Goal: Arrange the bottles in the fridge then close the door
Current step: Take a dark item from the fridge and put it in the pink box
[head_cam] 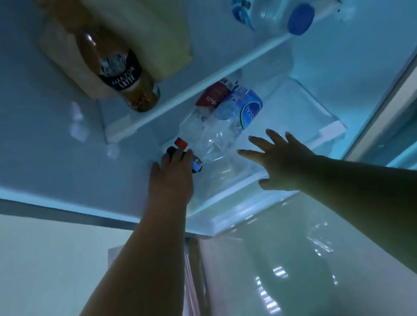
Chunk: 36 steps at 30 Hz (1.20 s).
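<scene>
The view is tilted, looking into an open fridge. A clear bottle with a red cap point(199, 133) and a red label lies on its side in the lower compartment, against a clear bottle with a blue label point(242, 110). My left hand point(174, 171) is closed on a small dark bottle point(196, 163) beside the red cap. My right hand point(277, 160) hovers with fingers spread just right of the lying bottles, holding nothing. On the shelf above stand a brown latte bottle point(120, 70) and a water bottle with a blue cap point(270, 0).
A pale wrapped package point(148, 28) sits behind the latte bottle. A glass shelf edge point(205, 79) divides the two levels. The fridge door frame point(393, 90) runs along the right. A glossy white fridge front point(287, 268) lies below my arms.
</scene>
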Available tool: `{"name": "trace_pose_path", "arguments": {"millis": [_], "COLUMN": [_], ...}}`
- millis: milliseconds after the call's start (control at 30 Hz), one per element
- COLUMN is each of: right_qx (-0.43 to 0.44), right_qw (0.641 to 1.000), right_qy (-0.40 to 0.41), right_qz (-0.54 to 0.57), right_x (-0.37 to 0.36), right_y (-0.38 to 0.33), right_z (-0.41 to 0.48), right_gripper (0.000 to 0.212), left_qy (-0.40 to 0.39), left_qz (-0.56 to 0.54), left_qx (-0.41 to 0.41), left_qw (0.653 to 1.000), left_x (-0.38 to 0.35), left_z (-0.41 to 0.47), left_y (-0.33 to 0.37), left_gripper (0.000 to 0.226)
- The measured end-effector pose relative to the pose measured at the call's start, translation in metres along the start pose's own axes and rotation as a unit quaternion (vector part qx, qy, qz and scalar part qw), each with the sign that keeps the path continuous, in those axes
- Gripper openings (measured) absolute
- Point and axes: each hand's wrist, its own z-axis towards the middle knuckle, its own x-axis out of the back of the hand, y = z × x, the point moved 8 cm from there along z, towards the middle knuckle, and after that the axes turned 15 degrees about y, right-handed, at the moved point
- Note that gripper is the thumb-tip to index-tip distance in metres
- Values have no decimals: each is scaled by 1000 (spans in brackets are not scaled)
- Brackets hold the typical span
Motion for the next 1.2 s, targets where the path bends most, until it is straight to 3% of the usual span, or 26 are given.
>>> {"name": "trace_pose_path", "arguments": {"millis": [200,367,500,633,800,1200], "right_qx": [14,12,7,3,-3,-14], "right_qw": [998,994,995,995,993,992], "right_qy": [23,75,70,63,83,85], "right_qz": [-54,-73,-68,-77,-86,-96], "right_x": [-36,-49,-49,-49,-50,-47], "right_y": [11,11,12,11,13,5], "right_z": [12,10,12,11,10,4], "right_gripper": [95,99,100,98,98,93], "left_qy": [39,-1,-29,-62,11,103], "left_qz": [-25,-79,-30,-99,-163,-94], "left_qx": [3,32,10,36,72,62], "left_qw": [999,996,999,992,984,988], "left_x": [-21,-31,-31,-35,-37,-23], "left_z": [15,24,21,12,-10,-70], "left_y": [-7,-10,-5,0,6,32], "left_gripper": [57,55,42,42,43,51]}}
